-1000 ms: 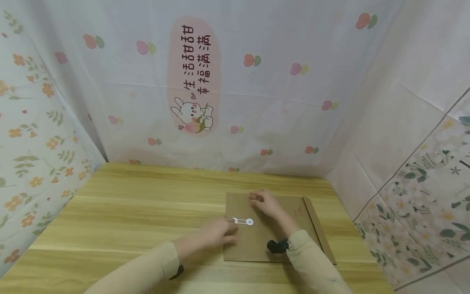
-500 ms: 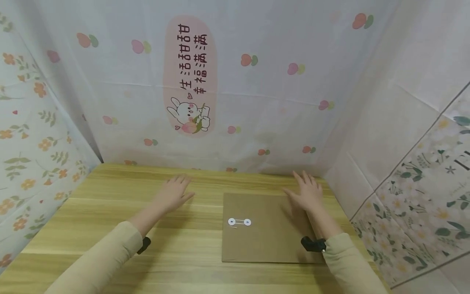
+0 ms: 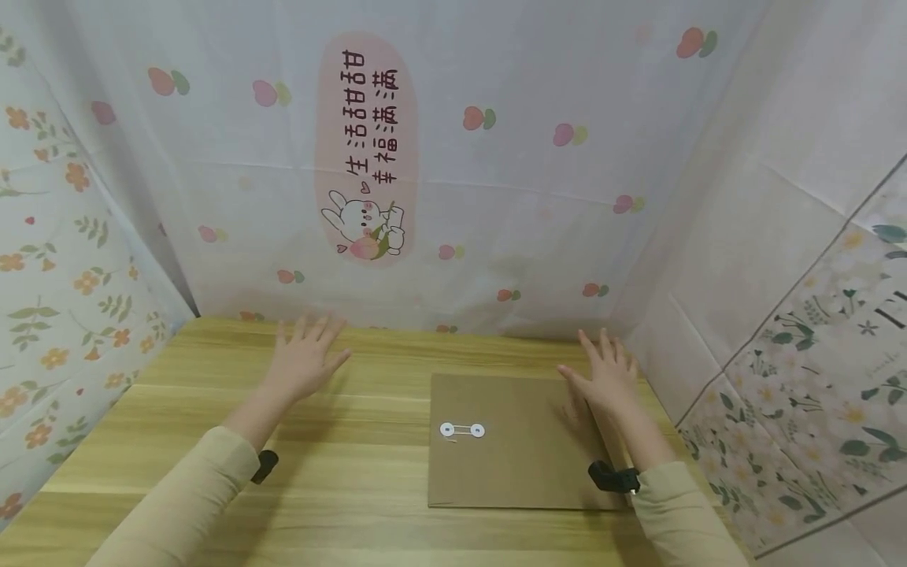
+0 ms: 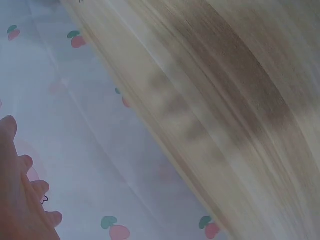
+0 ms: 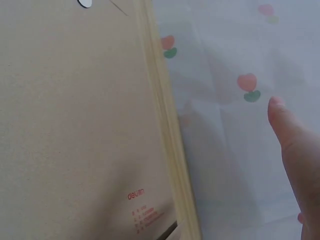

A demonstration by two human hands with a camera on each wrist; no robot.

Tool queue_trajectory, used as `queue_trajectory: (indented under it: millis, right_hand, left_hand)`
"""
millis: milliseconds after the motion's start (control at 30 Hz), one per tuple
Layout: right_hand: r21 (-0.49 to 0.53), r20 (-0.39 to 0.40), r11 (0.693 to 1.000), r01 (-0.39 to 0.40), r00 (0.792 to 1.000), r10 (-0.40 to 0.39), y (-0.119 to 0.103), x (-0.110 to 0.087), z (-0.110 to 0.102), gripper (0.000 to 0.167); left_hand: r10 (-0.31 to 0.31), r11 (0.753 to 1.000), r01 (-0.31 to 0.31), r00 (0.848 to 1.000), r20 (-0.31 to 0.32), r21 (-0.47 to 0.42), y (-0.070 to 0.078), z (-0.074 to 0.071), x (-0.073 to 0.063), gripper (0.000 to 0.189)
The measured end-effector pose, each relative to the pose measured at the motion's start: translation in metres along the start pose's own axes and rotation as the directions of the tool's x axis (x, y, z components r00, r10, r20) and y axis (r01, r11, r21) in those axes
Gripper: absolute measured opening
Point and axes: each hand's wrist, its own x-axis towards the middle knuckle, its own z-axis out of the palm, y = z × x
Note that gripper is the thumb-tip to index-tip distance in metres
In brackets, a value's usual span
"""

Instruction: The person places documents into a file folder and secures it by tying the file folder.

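A brown kraft paper document envelope (image 3: 517, 449) lies flat on the wooden table, right of centre in the head view. White string loops between its two round white buttons (image 3: 462, 430). My left hand (image 3: 305, 362) hovers over the back left of the table with fingers spread, well apart from the envelope, and holds nothing. Over the envelope's right end is my right hand (image 3: 608, 378), fingers also spread and nothing held. In the right wrist view, small red print (image 5: 145, 215) shows on the envelope, and my right thumb (image 5: 287, 125) is seen in front of the curtain.
The wooden table (image 3: 333, 488) runs back to a white curtain (image 3: 538, 220) with tulip prints and a rabbit drawing. Floral cloths hang on the left (image 3: 71, 299) and right (image 3: 836, 378). A black wrist strap (image 3: 613, 477) is on my right wrist.
Both hands have left the envelope and spread apart, the left going back and left, the right moving right. The left no longer touches the string fastening. The envelope stays in place.
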Motion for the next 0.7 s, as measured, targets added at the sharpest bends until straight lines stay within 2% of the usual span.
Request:
queue_trajectory:
  millis: [267,567,700]
  right_hand:
    - [0.019,-0.001,1.000,0.011,1.000,-0.011,0.001,-0.004,0.005,0.086]
    - [0.036,0.019,0.999,0.007,1.000,-0.007,-0.001,-0.005,0.009,0.083]
    - [0.040,0.026,0.999,0.004,1.000,-0.005,-0.003,-0.004,0.010,0.083]
  left_hand:
    - [-0.035,0.999,0.035,0.999,0.021,-0.006,-0.004,0.000,-0.005,0.069]
    - [-0.059,0.998,0.058,0.998,-0.002,-0.033,-0.013,0.010,-0.007,0.067]
    - [-0.064,0.998,0.064,0.998,0.011,-0.029,-0.015,0.011,-0.008,0.067]
